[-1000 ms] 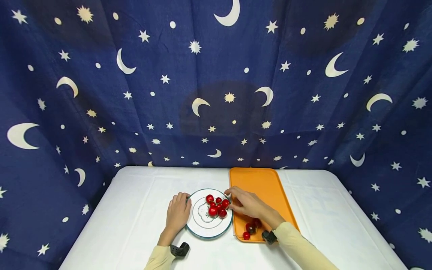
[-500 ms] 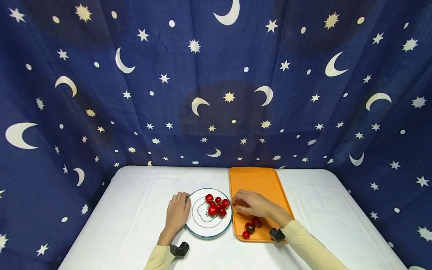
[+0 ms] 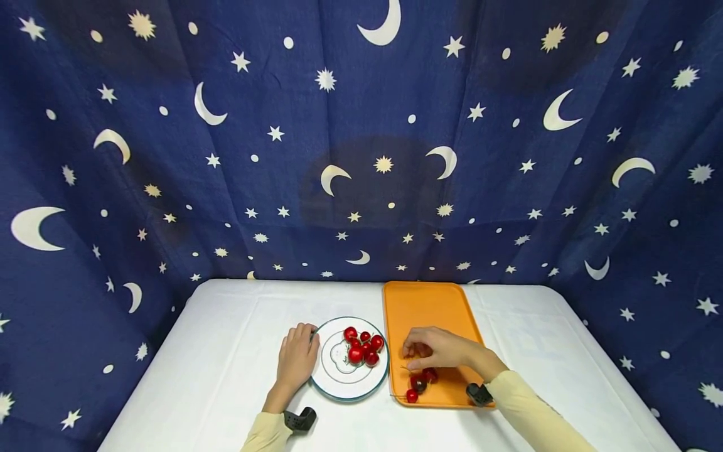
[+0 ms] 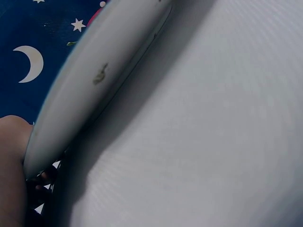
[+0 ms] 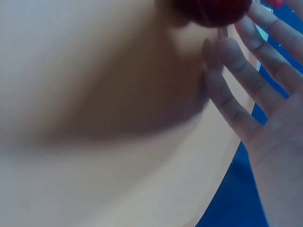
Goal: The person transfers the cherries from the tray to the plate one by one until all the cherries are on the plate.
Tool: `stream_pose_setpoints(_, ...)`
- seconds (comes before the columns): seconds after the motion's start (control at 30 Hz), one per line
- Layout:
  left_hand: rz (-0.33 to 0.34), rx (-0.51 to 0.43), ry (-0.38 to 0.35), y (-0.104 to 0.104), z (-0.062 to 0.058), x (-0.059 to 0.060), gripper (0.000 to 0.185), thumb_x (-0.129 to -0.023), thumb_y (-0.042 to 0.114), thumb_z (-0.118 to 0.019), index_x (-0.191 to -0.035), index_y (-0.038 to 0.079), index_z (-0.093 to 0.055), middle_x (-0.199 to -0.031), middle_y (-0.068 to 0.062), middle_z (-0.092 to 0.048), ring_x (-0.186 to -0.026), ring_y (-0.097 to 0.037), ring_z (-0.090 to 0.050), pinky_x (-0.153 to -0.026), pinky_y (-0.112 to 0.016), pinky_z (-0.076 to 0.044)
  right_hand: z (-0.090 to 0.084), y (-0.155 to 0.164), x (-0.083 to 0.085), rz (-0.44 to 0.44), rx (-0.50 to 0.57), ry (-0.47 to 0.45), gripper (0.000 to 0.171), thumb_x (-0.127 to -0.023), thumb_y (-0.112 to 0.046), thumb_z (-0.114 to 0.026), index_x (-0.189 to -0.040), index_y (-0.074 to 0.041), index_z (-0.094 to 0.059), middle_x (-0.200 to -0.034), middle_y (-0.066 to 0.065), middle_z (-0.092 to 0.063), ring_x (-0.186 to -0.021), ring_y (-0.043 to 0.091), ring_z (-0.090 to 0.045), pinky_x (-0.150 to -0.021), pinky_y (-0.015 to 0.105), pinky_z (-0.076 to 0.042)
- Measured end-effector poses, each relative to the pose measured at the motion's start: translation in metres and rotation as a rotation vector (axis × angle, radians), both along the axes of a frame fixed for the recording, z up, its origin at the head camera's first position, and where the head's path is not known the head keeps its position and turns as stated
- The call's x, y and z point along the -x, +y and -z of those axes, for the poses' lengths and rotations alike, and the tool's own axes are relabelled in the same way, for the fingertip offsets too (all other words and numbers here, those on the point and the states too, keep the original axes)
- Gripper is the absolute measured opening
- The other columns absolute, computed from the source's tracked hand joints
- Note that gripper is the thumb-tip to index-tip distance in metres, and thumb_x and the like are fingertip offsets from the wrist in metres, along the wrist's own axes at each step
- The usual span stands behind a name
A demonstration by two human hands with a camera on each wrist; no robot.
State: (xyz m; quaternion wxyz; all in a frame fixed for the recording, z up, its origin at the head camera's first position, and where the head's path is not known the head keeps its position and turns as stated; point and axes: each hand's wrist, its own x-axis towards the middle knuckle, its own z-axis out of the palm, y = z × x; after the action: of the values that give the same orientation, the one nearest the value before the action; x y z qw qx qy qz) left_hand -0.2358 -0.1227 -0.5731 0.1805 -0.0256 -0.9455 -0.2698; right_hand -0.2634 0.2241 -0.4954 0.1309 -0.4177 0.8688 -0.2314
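Presently, the left hand (image 3: 297, 358) is resting at the nine o'clock edge of the round plate (image 3: 339, 383), its fingers lying relaxed against the rim; the left wrist view is showing the plate's pale underside (image 4: 94, 80) sitting on the white surface (image 3: 226, 351), with no curl around the rim discernible. A cluster of red cherries (image 3: 363, 346) is sitting on the plate toward its one o'clock portion. Just beyond the plate's three o'clock edge, the orange tray (image 3: 429, 307) is lying lengthwise on the surface. The right hand (image 3: 439, 349) is hovering over the tray's near half, fingertips pointing down toward nine o'clock; a thin stem-like line is showing at the fingertips, though whether the hand is pinching it cannot be told. In the right wrist view the fingers (image 5: 241, 80) are appearing extended, with a dark red cherry (image 5: 213, 9) just beyond them. Three loose cherries (image 3: 420, 382) are lying on the tray at the hand's six o'clock.
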Motion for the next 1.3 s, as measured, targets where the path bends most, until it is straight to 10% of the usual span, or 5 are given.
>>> stream_pose_setpoints(1.3, -0.001, 0.004, -0.018, 0.001, -0.001, -0.001, 0.027, -0.105, 0.024, -0.052, -0.12, 0.006, -0.065, -0.11, -0.009, -0.064, -0.104, -0.025, -0.055, -0.09, -0.043, -0.043, -0.005, 0.024, -0.009, -0.013, 0.012, -0.127, 0.033, -0.089, -0.034, -0.079, -0.111, -0.012, -0.07, -0.1, -0.001, -0.073, -0.078, 0.001, -0.057, -0.071, 0.021, -0.054)
